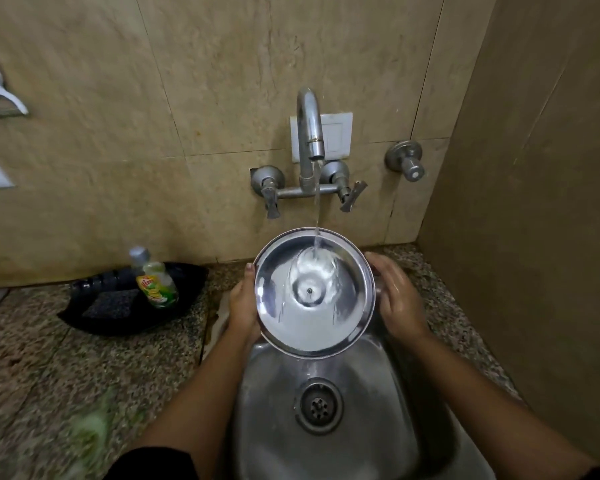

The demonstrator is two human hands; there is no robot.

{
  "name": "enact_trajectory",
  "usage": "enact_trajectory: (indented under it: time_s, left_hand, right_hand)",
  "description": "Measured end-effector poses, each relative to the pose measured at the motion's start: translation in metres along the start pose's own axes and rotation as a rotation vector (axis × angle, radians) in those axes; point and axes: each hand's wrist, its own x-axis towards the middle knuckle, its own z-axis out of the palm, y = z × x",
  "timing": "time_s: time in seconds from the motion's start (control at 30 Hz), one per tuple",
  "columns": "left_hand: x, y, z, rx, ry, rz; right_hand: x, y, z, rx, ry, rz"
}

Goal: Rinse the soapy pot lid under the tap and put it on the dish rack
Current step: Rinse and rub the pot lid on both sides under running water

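A round steel pot lid (340,317) is held over the steel sink (388,431), its hollow underside facing me. Water runs from the wall tap (309,126) and strikes the lid near its upper middle, spreading over it. My left hand (243,306) grips the lid's left rim, thumb on the edge. My right hand (395,296) is at the right rim with fingers spread; whether it grips the lid or only touches it is unclear. No dish rack is in view.
A black tray (94,323) on the granite counter at left holds a dish-soap bottle (155,280) and a dark scrub pad (111,303). A second valve (407,161) sticks out of the wall at right. A side wall closes in on the right.
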Motion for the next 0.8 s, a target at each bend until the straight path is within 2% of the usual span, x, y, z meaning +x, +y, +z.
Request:
enact_trajectory:
  time_s: [0.13, 0.23, 0.3, 0.33, 0.37, 0.43, 0.5, 0.57, 0.63, 0.8]
  left_hand:
    - [-0.001, -0.005, 0.018, -0.009, 0.049, -0.132]
    - [0.011, -0.013, 0.023, 0.072, -0.003, -0.369]
    - [0.011, -0.015, 0.019, 0.166, -0.139, -0.527]
    - [0.007, -0.013, 0.016, 0.197, -0.195, -0.564]
    - [0.005, -0.012, 0.013, 0.193, -0.232, -0.565]
    - [0.002, -0.013, 0.005, 0.02, -0.365, -0.511]
    - [0.002, -0.014, 0.0, -0.124, -0.45, -0.452]
    - [0.002, -0.014, 0.001, -0.29, -0.471, -0.461]
    - [0.0, -0.01, 0.003, -0.406, -0.427, -0.477]
    - [0.002, 0.001, 0.002, -0.258, -0.28, -0.315]
  right_hand:
    - [-0.005, 0.003, -0.008, -0.264, -0.075, -0.138]
    - [0.009, -0.004, -0.016, -0.263, 0.031, -0.358]
    - [0.029, -0.007, -0.029, -0.298, -0.091, -0.514]
    - [0.04, -0.009, -0.036, -0.293, -0.189, -0.519]
    - [0.049, -0.014, -0.043, -0.254, -0.283, -0.456]
    - [0.059, -0.022, -0.047, -0.082, -0.448, -0.157]
    - [0.061, -0.026, -0.038, 0.254, -0.505, 0.144]
    - [0.062, -0.026, -0.023, 0.497, -0.386, 0.323]
    - [0.061, -0.025, -0.01, 0.606, -0.275, 0.45]
    - [0.048, -0.019, 0.008, 0.706, 0.014, 0.663]
